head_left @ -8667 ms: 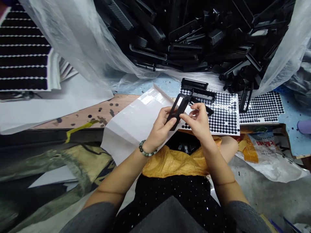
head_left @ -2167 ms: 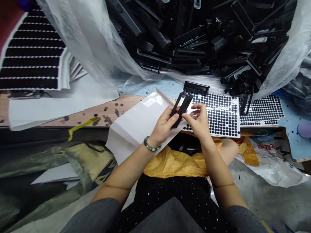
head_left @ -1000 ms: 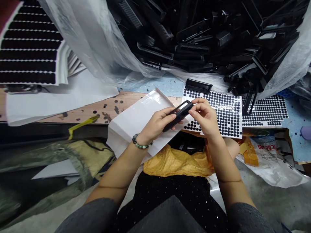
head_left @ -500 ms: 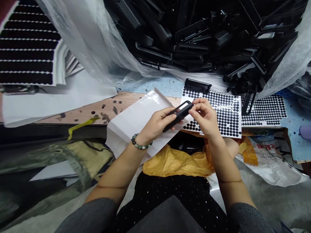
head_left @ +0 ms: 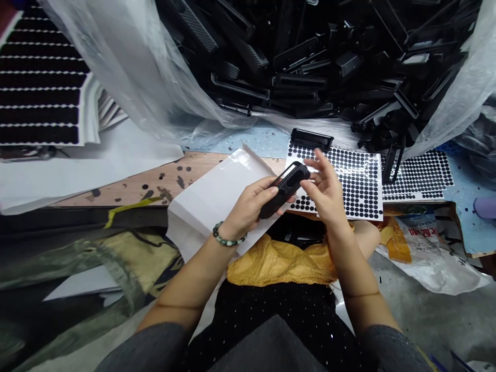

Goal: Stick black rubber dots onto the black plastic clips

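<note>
In the head view, my left hand (head_left: 251, 204) is closed around a long black plastic part (head_left: 287, 187) with a rounded end, a dark oval recess and a pale strip along its upper edge. The part slants up to the right over a white paper sheet (head_left: 217, 191). My right hand (head_left: 323, 188) is beside its far end. Its fingers are raised and apart, and the thumb tip is at the part's edge; whether it touches I cannot tell. Under and behind the right hand lies a white sheet of round black stickers (head_left: 360, 181).
A plastic-lined heap of black plastic parts (head_left: 302, 62) fills the back. One black part (head_left: 312, 138) lies above the sticker sheet. More dot sheets (head_left: 422, 173) are at right. Sheets of black strips (head_left: 42, 93) are stacked at left. A yellow woven cloth (head_left: 279, 263) hangs below the table edge.
My right fingers have come off the black part and spread upward. The part has turned in my left hand, showing more of its recessed face. The whole view has shifted slightly.
</note>
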Motion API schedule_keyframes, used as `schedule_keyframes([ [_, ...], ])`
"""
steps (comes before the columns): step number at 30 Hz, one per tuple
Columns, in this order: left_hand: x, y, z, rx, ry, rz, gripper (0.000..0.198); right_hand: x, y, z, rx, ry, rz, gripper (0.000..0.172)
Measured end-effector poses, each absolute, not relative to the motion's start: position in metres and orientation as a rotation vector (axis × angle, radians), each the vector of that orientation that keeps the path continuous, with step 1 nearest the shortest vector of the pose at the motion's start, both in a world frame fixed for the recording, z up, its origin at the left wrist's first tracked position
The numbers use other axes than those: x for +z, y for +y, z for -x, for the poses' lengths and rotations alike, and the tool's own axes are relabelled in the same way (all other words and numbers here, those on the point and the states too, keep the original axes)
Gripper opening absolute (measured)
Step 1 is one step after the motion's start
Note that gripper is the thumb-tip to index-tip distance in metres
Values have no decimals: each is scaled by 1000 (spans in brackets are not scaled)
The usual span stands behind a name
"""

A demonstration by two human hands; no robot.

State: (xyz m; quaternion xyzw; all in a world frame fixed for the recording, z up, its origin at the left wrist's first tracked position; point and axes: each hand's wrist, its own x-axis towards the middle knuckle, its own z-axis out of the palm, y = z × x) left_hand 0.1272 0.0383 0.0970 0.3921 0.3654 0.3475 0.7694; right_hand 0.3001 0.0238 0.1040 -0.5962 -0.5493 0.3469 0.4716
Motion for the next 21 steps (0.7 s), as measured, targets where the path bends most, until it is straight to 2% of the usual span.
schedule_keyframes([
  [5,100,49,-124,635,721,-1220,35,94,18,-311,1038,-1104,1324,34],
  [9,103,87,-141,786,835,-1759,28,94,7,-329,1134,-1319,1403,32],
  [11,95,113,-162,847,862,-1933,27,91,5,-338,996,-1466,1503,28],
  [15,65,160,-207,719,924,-2183,25,76,12,-349,583,-1540,1798,17],
  [18,51,177,-222,758,972,-2166,20,63,19,-350,512,-1652,1941,8],
  [21,58,174,-215,949,945,-2008,14,57,23,-348,547,-1759,1991,3],
])
